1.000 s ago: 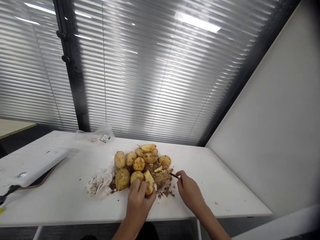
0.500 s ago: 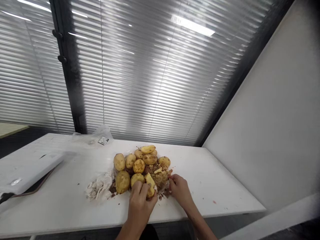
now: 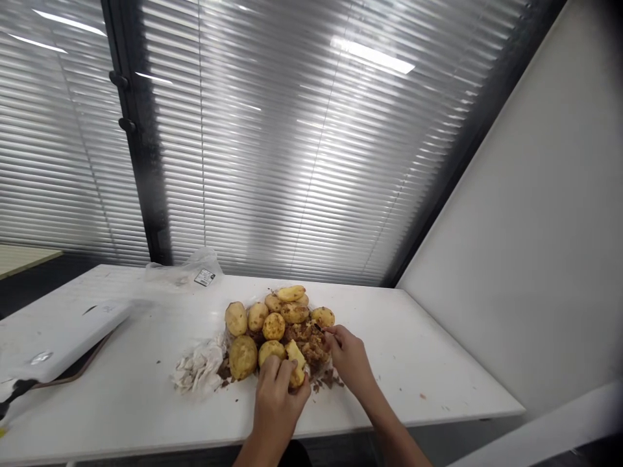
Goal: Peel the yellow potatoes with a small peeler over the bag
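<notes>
My left hand [image 3: 281, 397] is wrapped round a yellow potato [image 3: 296, 363] with a pale, flat cut face, at the front of a pile. Right of it, my right hand [image 3: 346, 355] pinches something small and dark, too small to make out, over the brown peelings [image 3: 314, 350]. Several potatoes lie in the pile, among them a large one [image 3: 243, 357] at the left, a round one [image 3: 273, 326] in the middle and a long yellow one [image 3: 291, 294] at the back. Clear plastic shows in places under the pile.
Crumpled white tissue [image 3: 198, 368] lies left of the pile. A clear plastic bag [image 3: 187, 269] with a label rests at the back of the white table [image 3: 146, 402]. A white device [image 3: 73, 334] stands at the left. Small scraps dot the right side.
My right hand has moved up and away from me over the peelings. My left hand still grips the cut potato. The whole view has shifted slightly.
</notes>
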